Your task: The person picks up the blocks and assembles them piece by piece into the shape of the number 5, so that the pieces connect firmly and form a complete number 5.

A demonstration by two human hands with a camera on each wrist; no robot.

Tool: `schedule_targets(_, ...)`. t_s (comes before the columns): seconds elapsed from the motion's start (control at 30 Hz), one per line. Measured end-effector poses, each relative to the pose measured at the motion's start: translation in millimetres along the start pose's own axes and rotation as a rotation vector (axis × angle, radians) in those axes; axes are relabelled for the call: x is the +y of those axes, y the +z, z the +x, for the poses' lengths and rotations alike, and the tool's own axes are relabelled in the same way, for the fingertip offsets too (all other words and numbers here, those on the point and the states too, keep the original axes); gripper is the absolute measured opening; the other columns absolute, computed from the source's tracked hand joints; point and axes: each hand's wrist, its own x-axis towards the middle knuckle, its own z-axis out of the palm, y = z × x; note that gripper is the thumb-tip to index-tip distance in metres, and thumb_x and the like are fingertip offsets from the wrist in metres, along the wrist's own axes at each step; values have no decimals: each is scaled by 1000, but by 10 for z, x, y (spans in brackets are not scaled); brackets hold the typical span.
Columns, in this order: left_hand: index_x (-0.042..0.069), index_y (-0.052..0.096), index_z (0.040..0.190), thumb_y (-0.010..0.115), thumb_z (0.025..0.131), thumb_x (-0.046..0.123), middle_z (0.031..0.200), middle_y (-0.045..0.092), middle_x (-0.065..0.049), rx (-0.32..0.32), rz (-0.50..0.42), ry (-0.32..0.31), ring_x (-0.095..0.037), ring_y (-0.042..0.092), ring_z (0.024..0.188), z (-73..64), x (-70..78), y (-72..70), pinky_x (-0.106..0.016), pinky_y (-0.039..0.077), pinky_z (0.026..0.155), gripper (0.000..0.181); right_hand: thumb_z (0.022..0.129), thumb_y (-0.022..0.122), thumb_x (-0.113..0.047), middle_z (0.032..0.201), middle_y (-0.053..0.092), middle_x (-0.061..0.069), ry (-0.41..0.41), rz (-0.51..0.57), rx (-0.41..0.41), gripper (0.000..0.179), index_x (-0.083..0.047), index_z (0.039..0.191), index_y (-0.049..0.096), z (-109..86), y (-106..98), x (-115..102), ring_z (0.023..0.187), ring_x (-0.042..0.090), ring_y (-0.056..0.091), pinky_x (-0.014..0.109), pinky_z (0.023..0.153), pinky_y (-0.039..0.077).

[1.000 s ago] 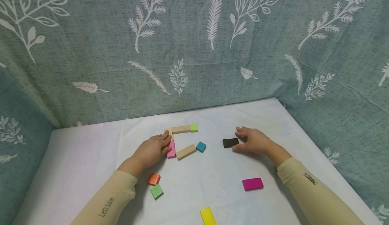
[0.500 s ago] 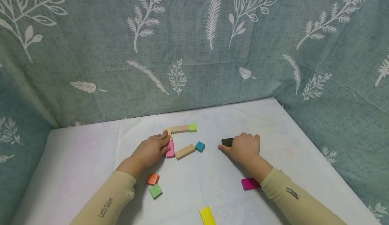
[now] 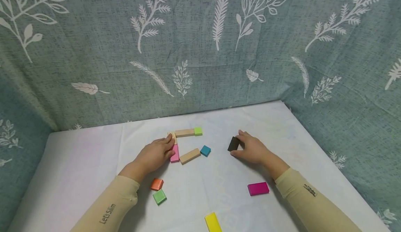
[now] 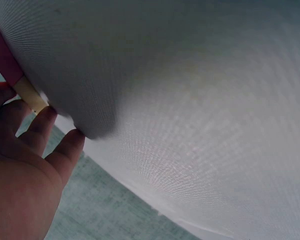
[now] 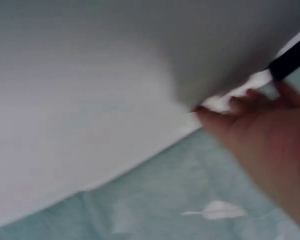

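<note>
My right hand (image 3: 253,150) pinches a black rectangular block (image 3: 233,144) between thumb and fingertips, low over the white table. In the right wrist view the black block (image 5: 291,59) shows at the right edge, against the fingers. My left hand (image 3: 152,155) rests its fingers on the left side of a row of blocks, touching a pink block (image 3: 174,153) and a pale wooden block (image 3: 174,140) that is partly hidden. From that corner a plain wooden block (image 3: 185,133) runs right to a lime green cube (image 3: 198,131). Another wooden block (image 3: 189,156) slants from the pink one towards a blue cube (image 3: 205,151).
An orange block (image 3: 157,184) and a green block (image 3: 159,197) lie near my left forearm. A magenta block (image 3: 258,189) lies beside my right forearm, and a yellow block (image 3: 213,222) at the front. Patterned green-grey cloth (image 3: 200,79) walls the back and sides.
My right hand has closed on the black block and turned it from lying crosswise to a steep slant, slightly further left. The left hand stays on the row of blocks.
</note>
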Motion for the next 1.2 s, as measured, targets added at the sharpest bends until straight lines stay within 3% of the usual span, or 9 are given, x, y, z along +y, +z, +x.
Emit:
schedule_targets(0.1,8,43,142,55,95,34,152,34,-11,-6,-1,-2,-34,41,134,5,8,-10,-51,39,104,55,80,73,-42,156,25,6,-69,125,-121,72,-12,140,46,70,-88,160,146,30,15,52,116,19)
schedule_targets(0.2,8,43,142,55,95,34,152,34,-11,-7,-6,-2,-34,41,134,9,16,-12,-52,39,104,55,79,76,-36,156,24,5,-126,189,-188,69,-16,139,48,139,-142,280,147,28,12,50,117,15)
schedule_targets(0.53,9,43,142,56,95,35,152,34,-11,-2,-4,1,-34,40,134,1,0,-11,-51,38,104,56,75,80,-32,156,27,5,-206,262,-228,68,-20,135,51,233,-162,363,147,29,11,52,117,11)
schedule_targets(0.73,9,42,142,55,95,35,152,33,-10,-5,-9,9,-34,40,134,11,-11,-3,-51,38,104,56,76,79,-34,155,28,2,-258,220,-250,66,-23,135,50,189,-128,250,147,27,12,57,116,6)
schedule_targets(0.97,9,42,142,56,95,35,152,33,-10,-6,-8,7,-34,41,134,17,-16,6,-51,38,105,56,77,78,-35,154,30,2,-355,205,-269,67,-22,136,49,144,-44,3,147,27,13,58,115,12)
schedule_targets(1.2,9,42,142,55,95,35,152,33,-11,-12,-13,4,-34,40,134,15,-7,1,-51,38,105,56,75,79,-37,154,30,-2,-359,167,-269,68,-22,135,50,108,56,-134,147,23,13,54,117,12)
